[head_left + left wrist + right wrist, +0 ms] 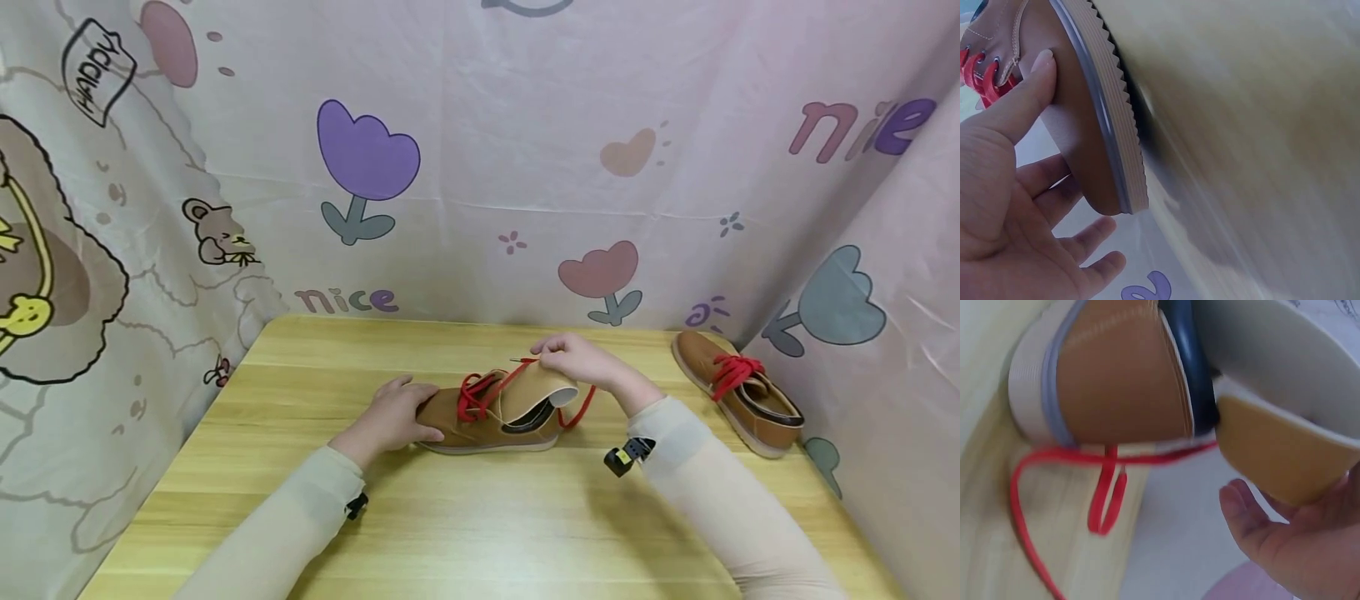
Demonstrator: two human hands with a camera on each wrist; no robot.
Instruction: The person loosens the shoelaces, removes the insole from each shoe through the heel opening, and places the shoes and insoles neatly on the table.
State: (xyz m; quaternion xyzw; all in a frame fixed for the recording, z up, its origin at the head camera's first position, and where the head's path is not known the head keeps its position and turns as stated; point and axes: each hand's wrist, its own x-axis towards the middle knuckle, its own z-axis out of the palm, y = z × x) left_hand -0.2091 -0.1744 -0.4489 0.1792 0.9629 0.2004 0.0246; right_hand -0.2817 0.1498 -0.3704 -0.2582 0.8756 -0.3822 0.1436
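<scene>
A brown shoe lies side-on on the table, toe to the left. My left hand grips its toe; in the left wrist view the thumb presses the brown side, and fingers reach round the tip above the ridged pale sole. Over the shoe's opening curls a tan flap, pale inside. Right at that flap's top, my right hand pinches a red shoelace close to its tip. In the right wrist view the flap hides some fingers, and another red lace length trails past the heel.
A second brown shoe, its red laces tied, stands at the table's right edge. Printed curtains hang behind and at both sides of the wooden table.
</scene>
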